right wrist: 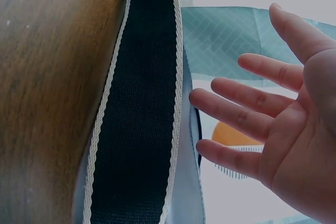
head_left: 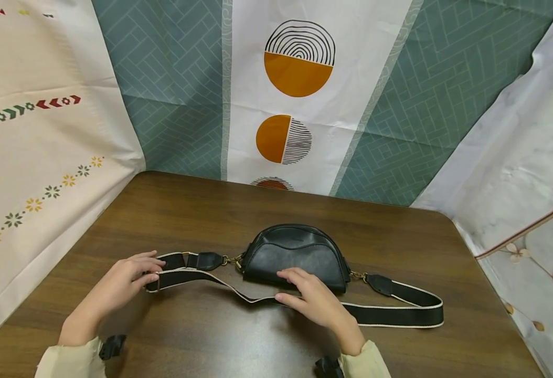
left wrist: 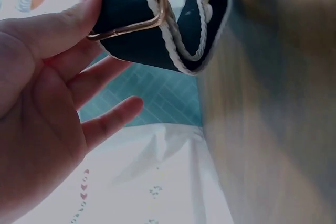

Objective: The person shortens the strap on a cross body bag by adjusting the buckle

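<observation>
A black half-round handbag (head_left: pixel 305 244) lies on the table with a wavy seam across its front. Its wide black shoulder strap (head_left: pixel 394 316) has white edging and runs along the near side, joined by gold clasps at both ends. At the strap's left bend, my left hand (head_left: pixel 123 281) pinches it beside the gold slider buckle (left wrist: pixel 131 28); the left wrist view shows the thumb on the near face and fingers behind. My right hand (head_left: pixel 316 299) is over the strap's middle, in front of the bag. Its fingers are spread and hold nothing in the right wrist view.
The brown wooden table (head_left: pixel 201 205) has rounded far corners. Patterned cloth (head_left: pixel 177 94) hangs behind it, with a cream cloth (head_left: pixel 45 157) at left and a pale cloth (head_left: pixel 517 157) at right. Dark bands (head_left: pixel 113 347) sit at the cuffs.
</observation>
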A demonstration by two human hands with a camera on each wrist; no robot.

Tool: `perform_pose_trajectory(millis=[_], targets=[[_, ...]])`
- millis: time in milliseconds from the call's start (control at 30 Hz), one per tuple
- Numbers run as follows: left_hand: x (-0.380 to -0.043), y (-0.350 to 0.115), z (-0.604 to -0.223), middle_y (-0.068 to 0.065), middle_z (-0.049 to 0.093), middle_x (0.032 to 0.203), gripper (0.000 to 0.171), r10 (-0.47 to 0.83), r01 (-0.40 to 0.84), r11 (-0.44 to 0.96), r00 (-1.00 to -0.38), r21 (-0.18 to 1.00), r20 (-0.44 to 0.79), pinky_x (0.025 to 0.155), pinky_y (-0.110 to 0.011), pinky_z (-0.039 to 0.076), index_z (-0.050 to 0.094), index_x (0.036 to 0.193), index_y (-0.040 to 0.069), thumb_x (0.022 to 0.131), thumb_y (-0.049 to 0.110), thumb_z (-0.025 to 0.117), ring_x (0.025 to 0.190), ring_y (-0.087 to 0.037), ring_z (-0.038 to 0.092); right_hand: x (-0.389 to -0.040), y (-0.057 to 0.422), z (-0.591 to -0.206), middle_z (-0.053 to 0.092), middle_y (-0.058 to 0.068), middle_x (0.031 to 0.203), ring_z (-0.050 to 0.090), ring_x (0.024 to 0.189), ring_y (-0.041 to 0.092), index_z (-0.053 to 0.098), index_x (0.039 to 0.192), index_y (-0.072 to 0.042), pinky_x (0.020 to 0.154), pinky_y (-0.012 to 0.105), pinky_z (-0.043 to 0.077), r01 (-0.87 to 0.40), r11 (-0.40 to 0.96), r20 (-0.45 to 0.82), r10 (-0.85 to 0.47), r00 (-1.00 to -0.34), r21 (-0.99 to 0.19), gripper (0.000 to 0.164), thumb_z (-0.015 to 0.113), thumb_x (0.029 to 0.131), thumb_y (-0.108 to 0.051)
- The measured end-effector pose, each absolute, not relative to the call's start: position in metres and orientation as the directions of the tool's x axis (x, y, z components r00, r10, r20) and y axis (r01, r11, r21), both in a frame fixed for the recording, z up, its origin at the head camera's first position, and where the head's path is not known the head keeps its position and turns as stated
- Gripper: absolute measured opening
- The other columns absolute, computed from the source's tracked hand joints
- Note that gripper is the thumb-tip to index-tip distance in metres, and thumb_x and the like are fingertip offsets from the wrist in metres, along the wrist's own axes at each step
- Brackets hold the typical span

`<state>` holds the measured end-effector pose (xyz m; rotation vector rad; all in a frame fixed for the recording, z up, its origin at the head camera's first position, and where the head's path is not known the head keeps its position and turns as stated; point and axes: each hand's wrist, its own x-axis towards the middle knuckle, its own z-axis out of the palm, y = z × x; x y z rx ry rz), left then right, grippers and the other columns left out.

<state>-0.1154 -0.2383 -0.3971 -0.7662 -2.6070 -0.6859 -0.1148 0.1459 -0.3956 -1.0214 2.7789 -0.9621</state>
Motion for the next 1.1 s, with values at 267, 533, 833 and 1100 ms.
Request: perform_pose_trajectory(millis=[267, 533, 833, 1100], targets=[[-0.116, -0.227, -0.383, -0.008, 0.065, 0.086, 0.017, 0.427, 0.611, 0.697, -0.774, 0.374, 0.468, 0.064, -0.024, 0.046, 0.067, 0.08, 0.008, 0.068, -0.004, 0.07, 0.079, -0.019, 0.061, -0.114, 0.146, -0.394, 0.054, 0.004, 0.117, 0.054, 0.103, 0.02, 0.053, 0.121, -0.004, 0.085, 0.035, 0.043, -0.552, 0.603, 0.146, -0.588, -0.795, -0.576, 0.045, 0.055, 0.088, -0.035], [-0.119, -0.217, -0.381, -0.003, 0.065, 0.08, 0.017, 0.454, 0.659, 0.561, -0.751, 0.501, 0.479, 0.056, -0.014, 0.04, 0.067, 0.087, 0.0, 0.071, -0.007, 0.067, 0.069, -0.001, 0.053, -0.114, 0.147, -0.395, 0.056, 0.007, 0.116, 0.055, 0.099, 0.02, 0.054, 0.12, -0.003, 0.082, 0.034, 0.044, -0.546, 0.581, 0.148, -0.591, -0.793, -0.604, 0.048, 0.052, 0.089, -0.039], [-0.125, -0.205, -0.381, -0.006, 0.066, 0.082, 0.026, 0.456, 0.709, 0.458, -0.705, 0.536, 0.543, 0.061, -0.012, 0.042, 0.067, 0.088, -0.001, 0.068, -0.017, 0.065, 0.074, -0.006, 0.058, -0.114, 0.147, -0.396, 0.057, 0.008, 0.115, 0.056, 0.098, 0.019, 0.054, 0.12, -0.003, 0.081, 0.033, 0.044, -0.534, 0.577, 0.141, -0.587, -0.797, -0.618, 0.047, 0.051, 0.089, -0.039], [-0.125, -0.199, -0.379, -0.005, 0.065, 0.085, 0.019, 0.422, 0.656, 0.389, -0.751, 0.647, 0.508, 0.065, -0.014, 0.043, 0.067, 0.091, 0.0, 0.076, -0.011, 0.062, 0.076, -0.01, 0.058, -0.114, 0.148, -0.398, 0.057, 0.008, 0.114, 0.056, 0.097, 0.02, 0.054, 0.12, -0.003, 0.081, 0.033, 0.044, -0.528, 0.57, 0.138, -0.587, -0.798, -0.629, 0.047, 0.052, 0.089, -0.038]])
